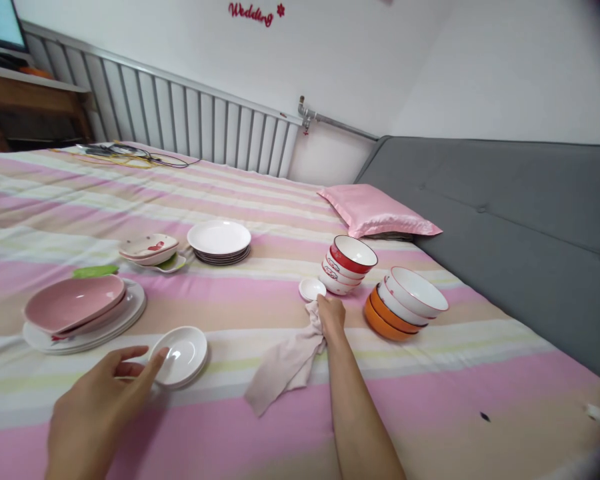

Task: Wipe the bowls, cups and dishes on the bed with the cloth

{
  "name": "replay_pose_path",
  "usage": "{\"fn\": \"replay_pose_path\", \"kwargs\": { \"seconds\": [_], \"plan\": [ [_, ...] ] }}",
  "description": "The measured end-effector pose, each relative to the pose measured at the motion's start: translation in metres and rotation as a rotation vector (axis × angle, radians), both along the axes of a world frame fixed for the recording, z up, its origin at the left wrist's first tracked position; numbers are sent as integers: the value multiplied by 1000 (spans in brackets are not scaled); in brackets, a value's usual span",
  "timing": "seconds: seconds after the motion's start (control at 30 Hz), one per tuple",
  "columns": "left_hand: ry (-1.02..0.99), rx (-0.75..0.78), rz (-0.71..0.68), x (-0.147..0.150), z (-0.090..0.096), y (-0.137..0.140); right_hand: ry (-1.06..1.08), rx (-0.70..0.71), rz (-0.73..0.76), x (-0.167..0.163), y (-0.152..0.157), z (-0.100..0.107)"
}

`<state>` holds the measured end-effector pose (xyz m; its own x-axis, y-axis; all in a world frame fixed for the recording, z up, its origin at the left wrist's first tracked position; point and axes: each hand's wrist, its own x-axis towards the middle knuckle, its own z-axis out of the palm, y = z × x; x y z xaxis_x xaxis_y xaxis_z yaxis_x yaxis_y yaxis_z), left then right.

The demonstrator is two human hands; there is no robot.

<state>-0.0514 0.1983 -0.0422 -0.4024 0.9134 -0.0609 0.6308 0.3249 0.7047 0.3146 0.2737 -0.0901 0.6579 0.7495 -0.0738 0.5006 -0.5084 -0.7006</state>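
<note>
My left hand (103, 393) is at the left edge of a small stack of white saucers (183, 357) on the bed. Its fingers are apart and curved, and the thumb overlaps the top saucer's rim. Out to the right, my right hand (332, 313) is closed on a pale pink cloth (285, 373) that trails down over the sheet. Its fingertips are beside some smaller white dishes (312, 289); whether they touch is hard to see. Just behind stand stacked red-and-white bowls (353, 255). Right of that hand are white bowls (415, 291) nested in orange bowls (387, 320).
Pink oval dishes (75, 303) rest on white oval plates (137, 307) at left. Beyond are a green object (95, 271), heart-patterned dishes (149, 245) and stacked round plates (219, 237). A pink pillow (377, 208) lies by the grey headboard (505, 193); cables (130, 157) lie far left.
</note>
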Motion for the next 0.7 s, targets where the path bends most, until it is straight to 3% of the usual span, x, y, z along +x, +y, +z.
{"fn": "replay_pose_path", "kwargs": {
  "seconds": [0.03,0.13,0.33,0.57,0.7],
  "plan": [
    [36,-77,-6,6,8,-3,1,2,-1,0,-1,1],
    [99,-95,-29,19,23,-11,16,18,2,0,-8,7],
    [142,-22,27,23,17,-16,142,149,66,-17,-22,36],
    [187,6,16,26,22,-18,492,186,516,-91,-44,64],
    [205,-11,2,26,26,-20,589,144,630,-114,-52,66]
  ]
}}
